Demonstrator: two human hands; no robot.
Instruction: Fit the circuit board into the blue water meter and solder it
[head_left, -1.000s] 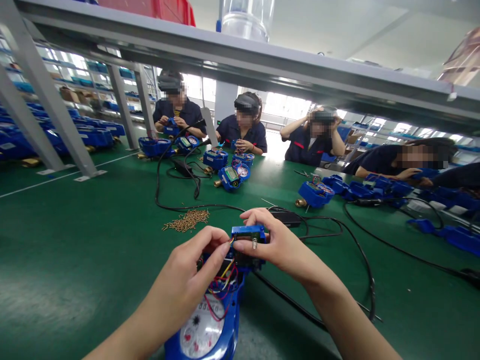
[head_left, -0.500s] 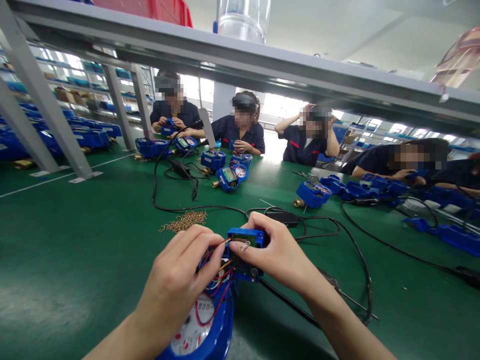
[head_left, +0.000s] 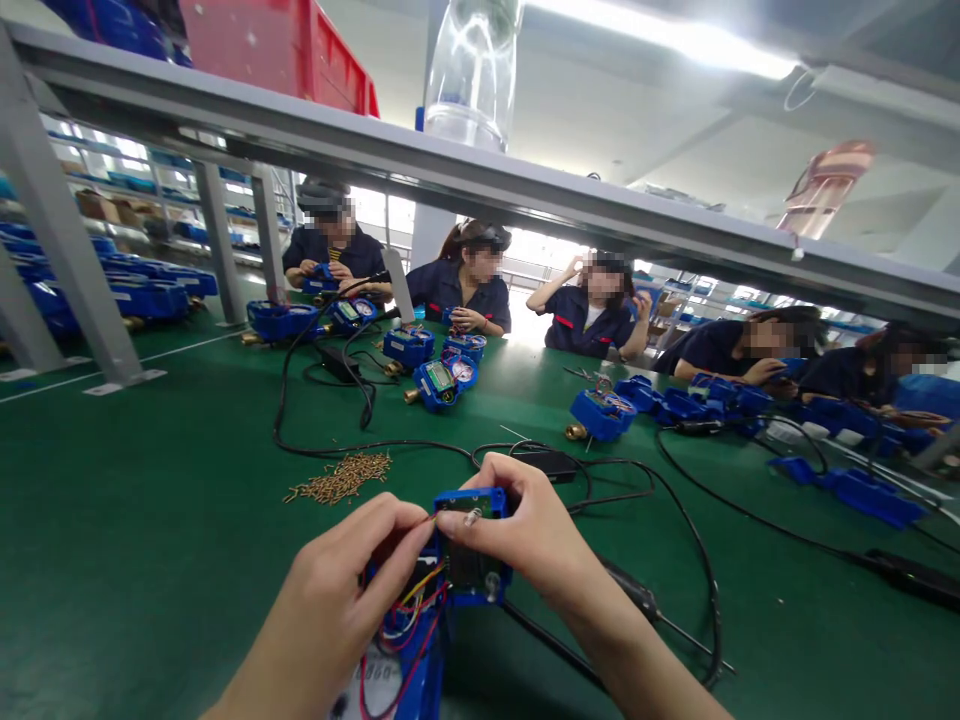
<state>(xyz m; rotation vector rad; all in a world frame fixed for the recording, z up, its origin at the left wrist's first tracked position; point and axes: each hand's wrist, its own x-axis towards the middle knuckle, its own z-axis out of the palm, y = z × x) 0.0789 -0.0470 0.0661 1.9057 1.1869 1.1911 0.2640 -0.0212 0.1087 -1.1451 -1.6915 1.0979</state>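
Observation:
In the head view, my right hand (head_left: 536, 530) grips a blue housing (head_left: 495, 590) with a green circuit board (head_left: 469, 560) inside. Its thumb presses on the board's upper left edge. My left hand (head_left: 345, 575) is closed in a pinch on thin coloured wires (head_left: 432, 518) at that same edge, their ends hidden by fingertips. Below the housing is a blue water meter (head_left: 427, 665) with a white dial, partly covered by my left hand and cut off by the frame. More red, yellow and white wires run between meter and board.
Beyond my hands lies a pile of brass-coloured screws (head_left: 341, 478). A black electric screwdriver (head_left: 634, 592) rests by my right forearm, amid looping black cables (head_left: 697, 540). Several blue meters (head_left: 442, 383) stand farther back. Co-workers sit opposite, under a grey overhead shelf (head_left: 375, 160).
The view has tilted upward, so the table and hands sit lower and farther left. Both hands keep their grips; the left fingertips now sit tight against the right thumb at the board's edge.

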